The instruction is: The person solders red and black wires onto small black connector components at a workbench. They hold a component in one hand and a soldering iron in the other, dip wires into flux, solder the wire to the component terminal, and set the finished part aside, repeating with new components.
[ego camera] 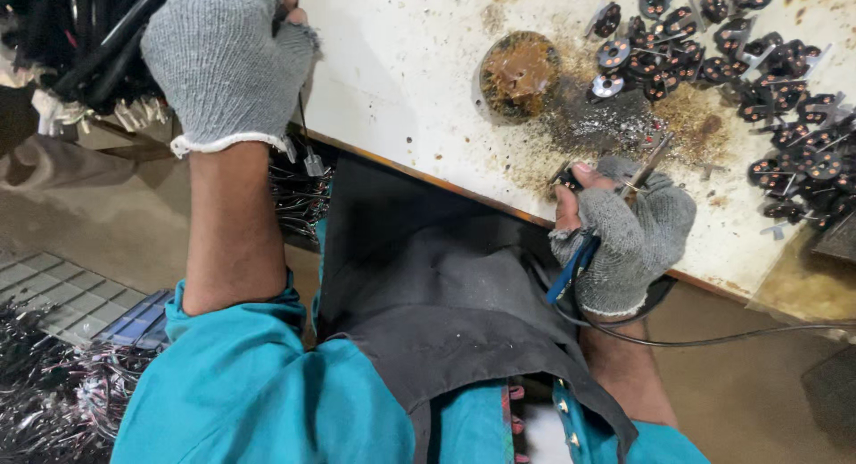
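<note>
A slim metal tool [649, 164], angled up-right, is gripped by the knit-gloved right hand [624, 241]; a thin wire [305, 125] is pinched by the left hand [223, 63] over the stained table [401, 72].

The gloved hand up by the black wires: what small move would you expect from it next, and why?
Probably drawing one wire down to the soldering iron. The left hand is up among the black wires, while the right hand holds the iron over the stained table.

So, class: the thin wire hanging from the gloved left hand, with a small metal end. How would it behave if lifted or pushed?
The wire hangs straight down from the left hand, so it is probably floppy and light. Its metal end dangles free and would likely swing. Being so thin, it may slip through the knitted glove.
</note>
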Available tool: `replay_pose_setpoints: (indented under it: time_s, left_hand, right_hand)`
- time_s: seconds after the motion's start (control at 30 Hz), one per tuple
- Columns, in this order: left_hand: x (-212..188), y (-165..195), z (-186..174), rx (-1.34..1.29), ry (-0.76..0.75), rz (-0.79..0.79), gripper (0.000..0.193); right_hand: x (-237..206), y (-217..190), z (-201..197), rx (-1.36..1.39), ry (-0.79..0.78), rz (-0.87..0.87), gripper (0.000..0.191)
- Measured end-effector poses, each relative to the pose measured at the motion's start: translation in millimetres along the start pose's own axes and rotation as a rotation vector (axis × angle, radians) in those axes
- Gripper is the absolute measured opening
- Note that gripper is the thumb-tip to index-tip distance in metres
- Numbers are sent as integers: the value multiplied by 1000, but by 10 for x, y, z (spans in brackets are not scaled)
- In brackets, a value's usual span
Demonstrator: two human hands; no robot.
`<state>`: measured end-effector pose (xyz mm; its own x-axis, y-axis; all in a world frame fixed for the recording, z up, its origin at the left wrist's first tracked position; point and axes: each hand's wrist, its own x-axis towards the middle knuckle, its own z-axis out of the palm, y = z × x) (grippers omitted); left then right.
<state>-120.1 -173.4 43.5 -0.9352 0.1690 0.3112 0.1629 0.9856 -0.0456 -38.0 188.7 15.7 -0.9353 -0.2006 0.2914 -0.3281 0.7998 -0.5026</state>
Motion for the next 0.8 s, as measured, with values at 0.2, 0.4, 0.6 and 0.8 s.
replay_pose_setpoints:
  time_s: [0.2,0.4,0.6,0.8]
  left_hand:
    - [-77,68,53,-4,-183,-7,18]
    - [193,288,-694,-329,-247,124,12]
    - [-25,-193,-780,-436,134,-331,11]
    - [33,-569,-97,96,-58,-184,11]
  right_hand:
    - [-19,14,-2,-36,-14,-19,26]
    - [-18,55,6,-27,51,-58,25]
    - [-1,59,-14,11,3,-34,26]
    - [68,2,-40,-31,8,-16,29]
